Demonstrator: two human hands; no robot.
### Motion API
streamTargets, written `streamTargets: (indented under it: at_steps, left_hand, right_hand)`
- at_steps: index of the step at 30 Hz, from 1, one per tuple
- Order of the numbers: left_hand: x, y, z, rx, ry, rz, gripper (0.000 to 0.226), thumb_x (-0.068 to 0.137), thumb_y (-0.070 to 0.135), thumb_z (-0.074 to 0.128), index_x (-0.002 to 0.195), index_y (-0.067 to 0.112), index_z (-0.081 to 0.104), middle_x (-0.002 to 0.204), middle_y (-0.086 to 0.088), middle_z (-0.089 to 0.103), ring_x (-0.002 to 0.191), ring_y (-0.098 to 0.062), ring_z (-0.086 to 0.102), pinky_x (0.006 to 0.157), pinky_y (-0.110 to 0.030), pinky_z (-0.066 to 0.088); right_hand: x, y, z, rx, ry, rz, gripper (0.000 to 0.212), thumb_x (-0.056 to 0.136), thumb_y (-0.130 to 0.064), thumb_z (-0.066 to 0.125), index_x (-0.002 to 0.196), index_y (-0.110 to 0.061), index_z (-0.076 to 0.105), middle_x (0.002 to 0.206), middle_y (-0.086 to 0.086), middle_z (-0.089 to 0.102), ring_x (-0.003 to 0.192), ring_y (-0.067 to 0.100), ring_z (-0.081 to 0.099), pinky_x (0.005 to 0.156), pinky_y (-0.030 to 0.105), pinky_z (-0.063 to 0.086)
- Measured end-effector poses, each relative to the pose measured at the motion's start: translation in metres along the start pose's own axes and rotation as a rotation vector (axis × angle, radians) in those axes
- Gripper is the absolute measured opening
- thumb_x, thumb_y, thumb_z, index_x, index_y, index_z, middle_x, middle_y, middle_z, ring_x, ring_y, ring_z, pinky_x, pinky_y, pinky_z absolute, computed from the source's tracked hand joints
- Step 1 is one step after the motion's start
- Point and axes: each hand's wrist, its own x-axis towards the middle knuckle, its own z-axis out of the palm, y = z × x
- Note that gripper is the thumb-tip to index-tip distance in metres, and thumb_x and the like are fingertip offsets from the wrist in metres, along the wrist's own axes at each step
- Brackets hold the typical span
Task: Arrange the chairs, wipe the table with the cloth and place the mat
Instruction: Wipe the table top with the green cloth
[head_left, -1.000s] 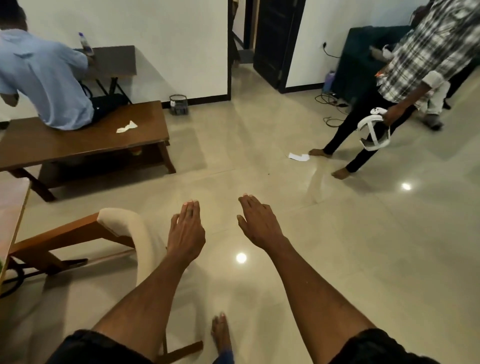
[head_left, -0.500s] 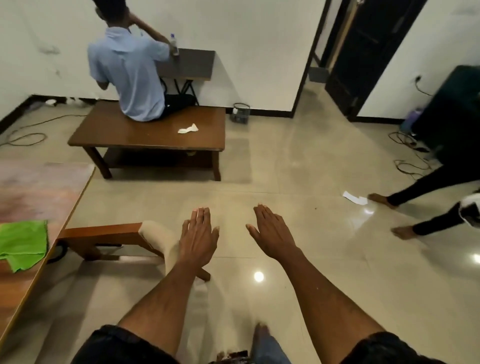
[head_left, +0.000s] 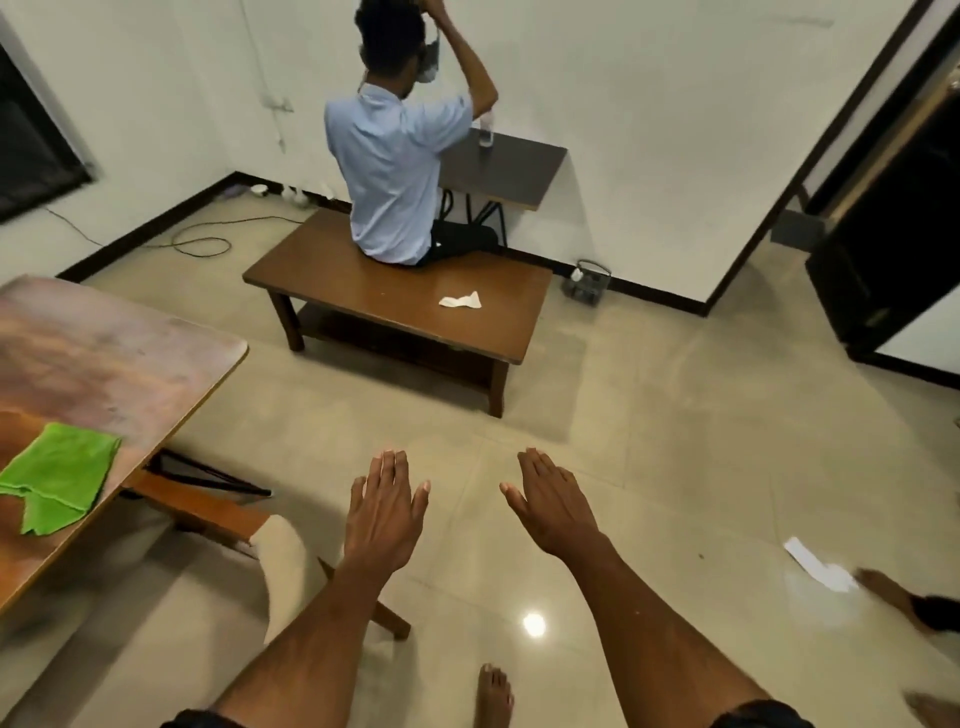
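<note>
A wooden table (head_left: 119, 353) fills the left edge of the view, with a green cloth (head_left: 57, 475) lying crumpled on its near part. A wooden chair with a cream padded back (head_left: 283, 564) stands beside the table, its seat partly under the tabletop. My left hand (head_left: 382, 512) hovers flat over the floor, just right of the chair back, fingers straight and holding nothing. My right hand (head_left: 553, 506) is stretched out flat beside it, also holding nothing. No mat is in view.
A low brown bench table (head_left: 498, 332) stands ahead with a person in a light blue shirt (head_left: 392, 171) seated on it and a white tissue (head_left: 461, 300) beside them. Cables lie along the far left wall. A paper scrap (head_left: 818, 564) and another person's foot (head_left: 883, 590) are at right.
The view has swung left, bringing the table and green cloth further into sight. Both hands stay flat and apart, holding nothing. The standing person has slipped almost out of view at right.
</note>
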Motion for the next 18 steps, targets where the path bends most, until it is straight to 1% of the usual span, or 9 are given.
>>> streamTargets:
  at_steps: [3,8,14,18]
  left_hand:
    - [0.024,0.016,0.0,-0.013,0.012,-0.041,0.07,0.117,0.051,0.016,0.174,0.012,0.005,0.183,-0.006,0.003,0.17,-0.021,0.0,0.136,-0.044,0.008]
    - [0.053,0.01,-0.012,-0.024,-0.005,-0.171,0.071,0.117,0.051,0.016,0.173,0.011,0.0,0.182,-0.007,-0.002,0.169,-0.022,-0.004,0.137,-0.044,0.005]
    - [0.11,-0.007,-0.019,-0.036,0.012,-0.302,0.071,0.116,0.052,0.015,0.174,0.012,0.0,0.183,-0.007,0.0,0.169,-0.022,-0.002,0.137,-0.043,0.006]
    - [0.148,-0.011,-0.027,-0.057,0.002,-0.349,0.071,0.117,0.051,0.015,0.174,0.011,0.001,0.182,-0.008,0.002,0.17,-0.023,0.0,0.137,-0.043,0.008]
  right_hand:
    - [0.048,0.015,-0.014,-0.021,-0.019,-0.074,0.068,0.116,-0.053,0.027,0.168,-0.009,0.026,0.178,0.012,0.023,0.166,0.025,0.019,0.131,0.04,0.021]
    - [0.109,0.002,-0.021,-0.011,-0.05,-0.196,0.07,0.115,-0.055,0.026,0.169,-0.01,0.022,0.179,0.012,0.019,0.167,0.027,0.018,0.132,0.042,0.02]
    - [0.189,-0.015,-0.016,-0.015,-0.139,-0.323,0.071,0.115,-0.055,0.025,0.17,-0.011,0.021,0.179,0.011,0.018,0.167,0.026,0.015,0.133,0.042,0.018]
    - [0.232,-0.019,-0.025,-0.045,-0.19,-0.368,0.07,0.115,-0.055,0.026,0.17,-0.012,0.021,0.18,0.01,0.017,0.167,0.026,0.014,0.133,0.042,0.017]
